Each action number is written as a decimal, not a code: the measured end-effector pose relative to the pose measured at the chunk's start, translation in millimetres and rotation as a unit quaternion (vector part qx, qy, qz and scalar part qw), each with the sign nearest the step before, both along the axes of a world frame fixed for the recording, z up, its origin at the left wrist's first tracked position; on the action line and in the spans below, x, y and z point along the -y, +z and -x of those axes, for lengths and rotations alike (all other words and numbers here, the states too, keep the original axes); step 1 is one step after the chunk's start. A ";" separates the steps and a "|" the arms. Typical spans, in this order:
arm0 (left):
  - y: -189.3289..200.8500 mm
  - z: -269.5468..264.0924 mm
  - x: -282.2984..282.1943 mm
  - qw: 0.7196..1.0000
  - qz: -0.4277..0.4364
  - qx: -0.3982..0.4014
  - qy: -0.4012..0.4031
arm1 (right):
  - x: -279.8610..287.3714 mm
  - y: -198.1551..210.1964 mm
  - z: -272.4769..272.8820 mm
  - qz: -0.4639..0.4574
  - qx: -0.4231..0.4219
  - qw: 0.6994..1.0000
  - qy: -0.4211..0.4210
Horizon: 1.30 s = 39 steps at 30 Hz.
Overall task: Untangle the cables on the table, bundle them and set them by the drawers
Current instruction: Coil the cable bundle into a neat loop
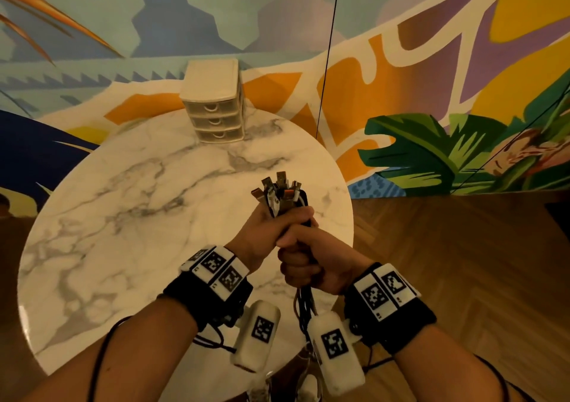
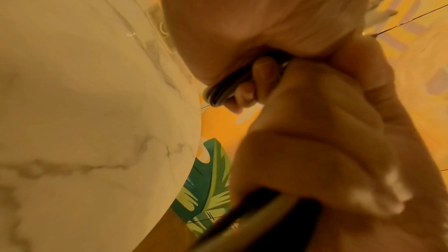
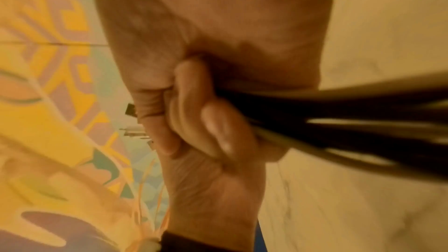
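Observation:
A bundle of black and white cables stands upright above the right side of the round marble table, its USB plugs fanned out at the top. My left hand grips the bundle just under the plugs. Directly below it, my right hand is fisted round the same strands. The loose ends hang down from that fist past the table's near edge. In the left wrist view the cables run between both palms. In the right wrist view my curled fingers clamp dark strands. The small white drawers stand at the table's far edge.
A painted mural wall rises behind the table. Wooden floor lies to the right. A thin black line hangs down near the table's far right edge. Bare marble stretches between my hands and the drawers.

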<state>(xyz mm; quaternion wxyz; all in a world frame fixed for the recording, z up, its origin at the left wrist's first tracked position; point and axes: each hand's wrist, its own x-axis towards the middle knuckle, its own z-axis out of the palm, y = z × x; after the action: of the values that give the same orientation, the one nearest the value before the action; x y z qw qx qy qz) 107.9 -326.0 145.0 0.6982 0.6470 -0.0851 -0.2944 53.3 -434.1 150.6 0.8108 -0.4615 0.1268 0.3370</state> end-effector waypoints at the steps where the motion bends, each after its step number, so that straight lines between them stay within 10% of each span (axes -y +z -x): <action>1: -0.8 -0.8 0.6 1.000 -0.008 0.009 0.022 | -0.2 2.1 -2.9 0.028 -0.007 1.000 -0.004; 7: -1.7 -9.4 11.0 0.973 -0.119 0.149 0.128 | -4.1 -13.2 1.8 0.390 0.108 0.912 -0.069; 11: -7.0 1.4 22.1 0.969 -0.139 0.156 0.131 | -16.8 -24.9 9.1 0.464 0.163 0.859 -0.141; 17: -3.2 9.0 7.7 0.998 0.012 0.067 0.000 | 16.5 8.7 6.2 0.173 0.047 0.976 -0.122; 23: 11.1 -3.5 2.8 0.992 0.004 0.025 -0.125 | 13.3 12.6 -1.2 -0.005 0.003 1.000 -0.006; 34: 14.4 -15.2 3.0 0.989 0.096 -0.034 0.109 | -14.5 2.3 2.4 0.240 0.050 0.967 0.075; 39: 22.1 -7.7 4.1 0.971 0.214 -0.073 0.074 | -16.5 -27.1 -4.0 0.331 0.068 0.940 0.041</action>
<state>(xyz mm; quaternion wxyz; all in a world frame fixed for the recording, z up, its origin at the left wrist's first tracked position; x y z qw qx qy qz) 115.7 -330.1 167.1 0.8446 0.4639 -0.0464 -0.2632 57.3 -417.6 123.6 0.6044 -0.7305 0.1565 0.2767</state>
